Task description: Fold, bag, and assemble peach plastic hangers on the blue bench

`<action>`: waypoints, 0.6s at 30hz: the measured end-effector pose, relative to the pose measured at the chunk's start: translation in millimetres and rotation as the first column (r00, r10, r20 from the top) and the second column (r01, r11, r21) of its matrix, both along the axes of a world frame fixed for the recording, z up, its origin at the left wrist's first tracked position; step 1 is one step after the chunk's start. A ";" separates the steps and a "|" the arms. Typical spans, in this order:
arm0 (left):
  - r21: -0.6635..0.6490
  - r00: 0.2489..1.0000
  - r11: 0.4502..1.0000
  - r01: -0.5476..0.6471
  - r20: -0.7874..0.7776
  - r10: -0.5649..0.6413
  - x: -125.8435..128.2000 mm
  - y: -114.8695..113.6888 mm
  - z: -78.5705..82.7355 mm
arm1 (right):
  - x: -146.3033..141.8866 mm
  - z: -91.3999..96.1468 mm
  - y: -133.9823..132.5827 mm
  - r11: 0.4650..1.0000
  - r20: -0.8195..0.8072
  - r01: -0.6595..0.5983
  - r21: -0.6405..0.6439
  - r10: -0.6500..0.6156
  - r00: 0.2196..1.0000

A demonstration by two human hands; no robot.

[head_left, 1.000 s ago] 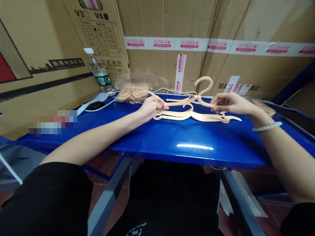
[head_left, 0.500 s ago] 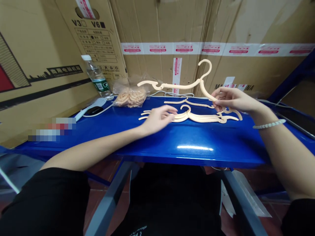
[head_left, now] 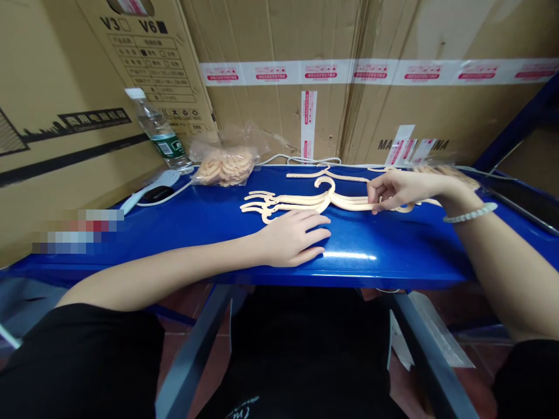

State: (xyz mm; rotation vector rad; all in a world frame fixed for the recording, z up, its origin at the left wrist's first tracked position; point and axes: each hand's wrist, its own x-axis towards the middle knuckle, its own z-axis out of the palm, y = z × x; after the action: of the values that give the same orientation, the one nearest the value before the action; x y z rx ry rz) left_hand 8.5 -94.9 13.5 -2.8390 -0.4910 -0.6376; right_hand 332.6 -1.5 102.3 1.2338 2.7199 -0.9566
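Several cream plastic hangers lie stacked on the blue table. My right hand pinches the right arm of the top hanger of the stack, which lies down on the pile. My left hand rests flat on the table just in front of the stack's left end, fingers stretched out and holding nothing. One more single hanger lies behind the stack near the boxes.
A clear bag of cream hooks and a water bottle stand at the back left, beside a white power strip. Large cardboard boxes wall the back and left. A blue frame post rises at the right.
The hanger held up in the air by my right hand has come down onto the stack. My left hand let go of it earlier and now lies flat on the table.
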 end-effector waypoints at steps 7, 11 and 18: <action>-0.066 0.997 0.996 -0.062 -0.052 0.059 -0.8 -1.0 0.5 | 0.3 -13.0 5.7 0.986 0.102 -0.041 0.160 0.024 0.995; -0.102 0.998 0.993 -0.056 -0.036 0.053 -2.2 1.3 1.5 | -1.5 -17.4 12.0 0.976 0.111 -0.012 0.216 -0.013 0.994; -0.125 0.998 0.990 -0.062 -0.026 0.060 -1.1 2.8 -0.6 | -29.6 14.1 -63.8 0.959 -0.108 -0.150 0.240 0.180 0.978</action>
State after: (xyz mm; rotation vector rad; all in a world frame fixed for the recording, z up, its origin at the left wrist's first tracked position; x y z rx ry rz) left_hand 7.5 -92.1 12.9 -2.9313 -0.6328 -0.5827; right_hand 303.0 -65.2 116.4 0.9787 3.0504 -0.7444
